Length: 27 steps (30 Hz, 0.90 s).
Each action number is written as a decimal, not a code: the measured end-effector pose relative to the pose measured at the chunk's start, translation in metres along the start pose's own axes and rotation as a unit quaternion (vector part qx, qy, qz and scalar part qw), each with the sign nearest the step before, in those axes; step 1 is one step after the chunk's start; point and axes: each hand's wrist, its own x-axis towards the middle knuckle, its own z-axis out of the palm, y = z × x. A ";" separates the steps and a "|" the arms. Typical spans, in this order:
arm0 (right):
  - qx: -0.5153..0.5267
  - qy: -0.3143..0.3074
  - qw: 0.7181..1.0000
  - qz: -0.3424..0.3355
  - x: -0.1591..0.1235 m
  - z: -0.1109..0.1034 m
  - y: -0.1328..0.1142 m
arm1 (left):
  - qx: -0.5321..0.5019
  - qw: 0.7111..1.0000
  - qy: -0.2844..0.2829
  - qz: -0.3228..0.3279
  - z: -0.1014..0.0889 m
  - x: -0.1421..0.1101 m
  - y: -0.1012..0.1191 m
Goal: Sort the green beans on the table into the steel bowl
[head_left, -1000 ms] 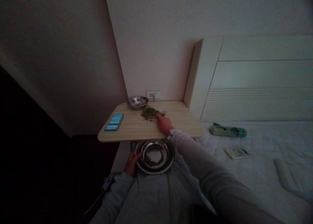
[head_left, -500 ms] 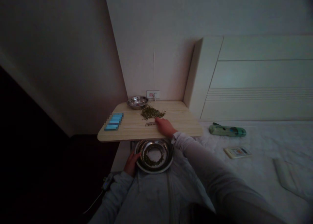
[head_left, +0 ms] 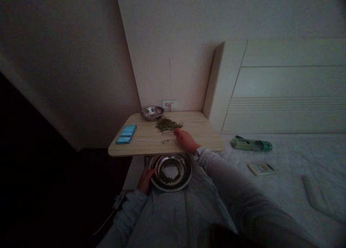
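A heap of small dark green grains [head_left: 167, 124] lies on the light wood table [head_left: 140, 145], with a few strays [head_left: 167, 141] nearer its front edge. My right hand [head_left: 186, 140] rests on the table beside the heap, its fingertips at a thin metal blade [head_left: 168, 132]; the picture is too dim to show the grip clearly. Below the table, my left hand [head_left: 146, 180] grasps the rim of a steel bowl [head_left: 188, 172] in my lap. That bowl holds a ring of the same grains.
A smaller steel bowl [head_left: 151, 113] stands at the table's back edge, below a wall socket [head_left: 169, 104]. A pixelated blue object [head_left: 125, 134] lies at the table's left. On the white bed to the right are a green pouch [head_left: 251, 144] and a small booklet [head_left: 261, 169].
My right hand has shifted right and toward me from the heap. The thin blade has come into view, and a few grains now lie apart near the table's front. The lap bowl stays put.
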 end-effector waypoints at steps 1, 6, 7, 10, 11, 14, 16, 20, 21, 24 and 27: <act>0.029 0.016 0.999 0.011 0.000 -0.001 0.003 | -0.006 1.000 -0.008 -0.007 -0.001 0.001 -0.002; 0.160 0.056 0.982 0.088 -0.011 -0.010 0.024 | -0.004 1.000 -0.006 -0.015 0.000 -0.001 0.003; 0.175 0.059 0.977 0.104 -0.014 -0.011 0.028 | 0.004 1.000 0.000 -0.010 0.001 -0.002 0.006; 0.192 0.073 0.966 0.155 -0.022 -0.012 0.036 | 0.025 1.000 0.013 0.005 0.004 -0.007 0.014; 0.194 0.078 0.963 0.168 -0.024 -0.011 0.037 | 0.028 1.000 0.013 0.006 0.005 -0.008 0.015; 0.192 0.089 0.959 0.188 -0.027 -0.010 0.037 | 0.021 1.000 0.003 -0.008 0.006 -0.009 0.016; 0.182 0.085 0.961 0.188 -0.027 -0.010 0.035 | 0.014 1.000 0.000 -0.015 0.005 -0.007 0.013; 0.148 0.098 0.962 0.208 -0.026 -0.009 0.035 | 0.022 1.000 0.012 -0.002 0.001 -0.001 0.006; 0.140 0.105 0.961 0.216 -0.025 -0.009 0.036 | 0.023 1.000 0.009 -0.001 0.000 0.000 0.005; 0.118 0.109 0.959 0.233 -0.024 -0.008 0.037 | 0.009 1.000 -0.008 -0.001 -0.001 0.002 0.002; 0.092 0.104 0.961 0.239 -0.023 -0.007 0.036 | 0.023 1.000 -0.002 -0.003 -0.001 0.004 0.000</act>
